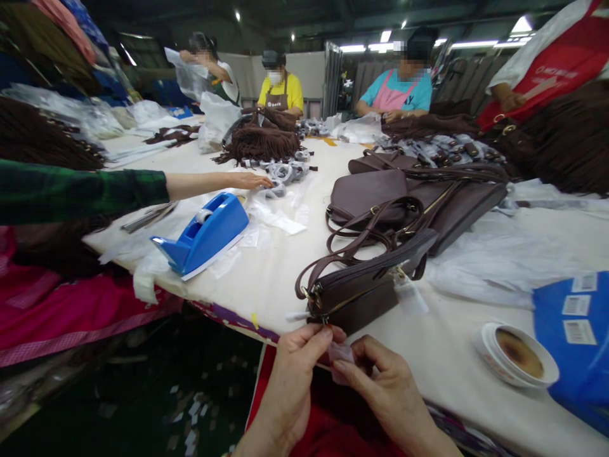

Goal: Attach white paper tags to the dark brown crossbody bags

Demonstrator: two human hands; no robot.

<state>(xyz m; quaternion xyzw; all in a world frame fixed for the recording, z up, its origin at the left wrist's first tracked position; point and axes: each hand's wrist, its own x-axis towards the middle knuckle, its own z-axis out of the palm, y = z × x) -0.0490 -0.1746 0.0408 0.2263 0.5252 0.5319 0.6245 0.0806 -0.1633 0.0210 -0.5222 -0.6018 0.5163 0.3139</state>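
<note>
A dark brown shoulder bag (366,304) rests at the table's near edge, its gold zipper facing me and its strap (333,260) looped behind it. With thumb and fingers closed, my left hand (297,365) pinches at the bag's lower left end, where the zipper pull hangs; the fingertips mostly hide it. My right hand (380,374) grips a small piece of translucent wrap (340,358) between thumb and fingers, just right of the left fingertips. A small translucent wrap (410,293) also hangs from the bag's right end.
Behind lie more brown bags (371,190) and a fringed pile (261,136). At left stands a blue tape dispenser (209,231), with a co-worker's arm (204,184) reaching past it. A round tub (518,355) and blue bag (575,355) sit right. Several people work around the table.
</note>
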